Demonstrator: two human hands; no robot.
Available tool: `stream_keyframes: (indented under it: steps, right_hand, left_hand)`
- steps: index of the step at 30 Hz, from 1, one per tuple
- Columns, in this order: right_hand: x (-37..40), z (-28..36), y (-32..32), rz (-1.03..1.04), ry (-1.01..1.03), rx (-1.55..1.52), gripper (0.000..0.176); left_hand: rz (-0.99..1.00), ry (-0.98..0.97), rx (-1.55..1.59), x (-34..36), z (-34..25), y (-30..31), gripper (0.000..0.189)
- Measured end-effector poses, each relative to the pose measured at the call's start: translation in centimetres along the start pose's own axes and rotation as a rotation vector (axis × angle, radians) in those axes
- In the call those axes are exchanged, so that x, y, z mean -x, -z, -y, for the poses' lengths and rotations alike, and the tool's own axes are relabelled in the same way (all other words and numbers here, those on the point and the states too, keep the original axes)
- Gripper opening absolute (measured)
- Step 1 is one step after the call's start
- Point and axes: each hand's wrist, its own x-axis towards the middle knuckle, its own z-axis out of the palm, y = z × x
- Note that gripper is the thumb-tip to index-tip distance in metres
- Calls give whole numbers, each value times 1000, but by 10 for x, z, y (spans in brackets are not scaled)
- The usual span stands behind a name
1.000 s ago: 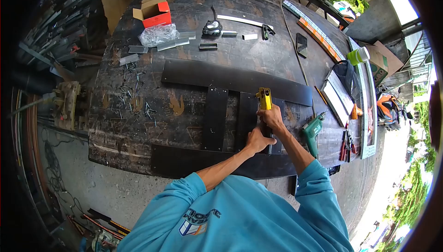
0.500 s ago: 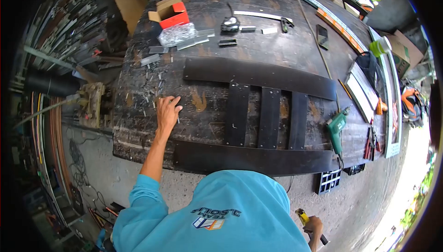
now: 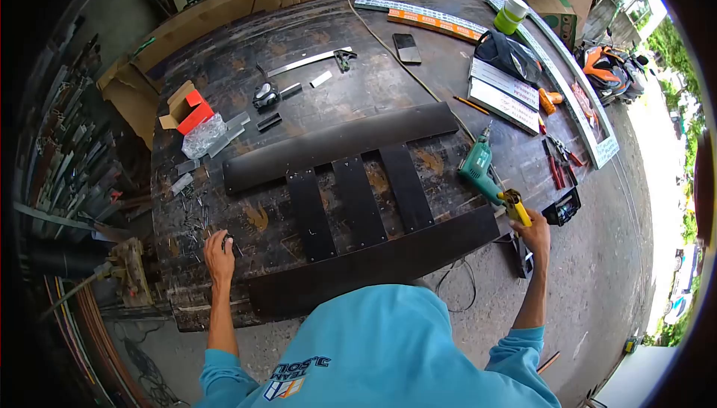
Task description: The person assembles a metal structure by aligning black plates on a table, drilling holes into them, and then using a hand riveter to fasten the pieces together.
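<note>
My left hand (image 3: 219, 259) rests low over the table's left side, fingers curled together. Whatever it may be pinching is too small to make out. Just beyond it lie scattered small metal pins (image 3: 196, 217). My right hand (image 3: 534, 232) is closed around a yellow-and-black hand tool (image 3: 515, 206), held at the table's right front edge. Beside that tool lies a green drill (image 3: 478, 165). Between my hands is a dark frame: a long rear board (image 3: 340, 143), a long front board (image 3: 373, 266) and three crosspieces (image 3: 358, 203), with small holes or fasteners at the joints.
An open red box (image 3: 196, 113) and plastic wrap (image 3: 203, 138) sit at the left. Farther back are a tape measure (image 3: 265, 96), a combination square (image 3: 310, 61) and a phone (image 3: 407, 48). Pliers (image 3: 556, 165), a pencil (image 3: 472, 104) and metal strips (image 3: 504, 94) lie right.
My right hand has raised the yellow-and-black tool from beside my body to the table edge near the drill. My left fingers have curled in. The view has turned.
</note>
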Motion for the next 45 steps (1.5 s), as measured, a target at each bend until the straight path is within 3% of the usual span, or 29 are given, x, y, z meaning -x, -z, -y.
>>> stream_keyframes:
  steps: [3,6,7,10,11,15,16,19,21,23,27,28,29,31,33,35,39,45]
  right_hand:
    - [-66,-17,0,-314,12,306,52]
    - [-121,-8,-16,-253,72,277,64]
    - [-130,0,-28,-191,206,260,67]
    - [-131,45,-89,74,245,80,116]
    - [-139,30,-130,-191,338,338,133]
    - [-129,52,-116,-194,325,126,119]
    - [-142,51,-108,-139,288,174,103]
    - [-122,97,-40,-48,256,238,90]
    - [-88,134,9,74,115,-233,82]
    - [-81,150,36,213,283,-326,83]
    - [-41,211,34,350,362,-349,73]
    - [-42,213,21,254,449,-268,73]
    - [-21,238,20,283,392,-221,74]
    - [-26,236,6,384,407,-268,76]
    - [-10,242,15,328,425,-220,78]
    - [-7,238,42,349,507,-65,83]
    - [15,277,100,523,475,238,84]
    - [-40,312,40,522,685,241,85]
  left_hand:
    - [-88,111,-64,36,11,5,27]
    - [-144,183,-70,36,-7,-3,29]
    - [-132,220,-38,35,-18,-5,29]
    - [-109,147,83,-3,-67,-21,33]
    - [-89,102,169,-19,-86,-29,34]
    - [-5,-98,318,-89,-164,-65,42]
    - [73,-136,339,-102,-183,-76,49]
    - [208,-277,288,-145,-226,-110,72]
    - [252,-312,273,-165,-251,-131,87]
    - [348,-378,282,-174,-286,-144,107]
    - [455,-445,206,-176,-317,-188,126]
    - [465,-458,163,-177,-318,-191,131]
    - [487,-474,115,-173,-318,-194,136]
    - [480,-481,97,-171,-312,-199,137]
    - [459,-486,137,-169,-310,-198,137]
    - [436,-471,136,-169,-307,-197,136]
    - [374,-462,139,-164,-313,-199,124]
    - [300,-411,143,-163,-317,-200,115]
